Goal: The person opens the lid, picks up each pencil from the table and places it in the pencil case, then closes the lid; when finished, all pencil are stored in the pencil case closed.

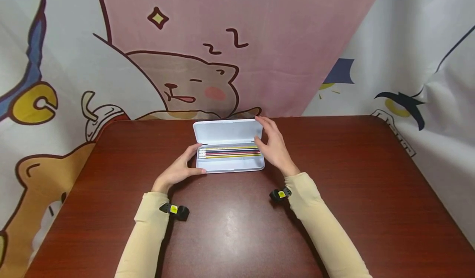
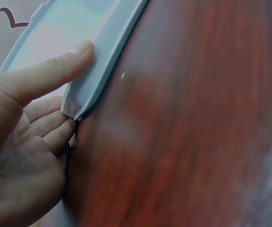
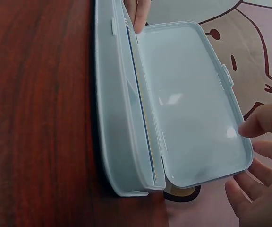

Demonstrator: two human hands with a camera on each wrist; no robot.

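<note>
A pale blue-white pencil case lies on the table with its lid raised at the back. Several pencils in yellow, red and dark colours lie side by side in its rear compartment. My left hand grips the case's left end, thumb at the front and fingers toward the back. In the left wrist view the thumb presses on the case's front part. At the lid's right edge, my right hand holds it between a thumb on the inner face and fingers behind.
The brown wooden table reaches back to a cloth printed with cartoon animals, close behind the raised lid. A black wrist camera is strapped to the left wrist, another camera to the right.
</note>
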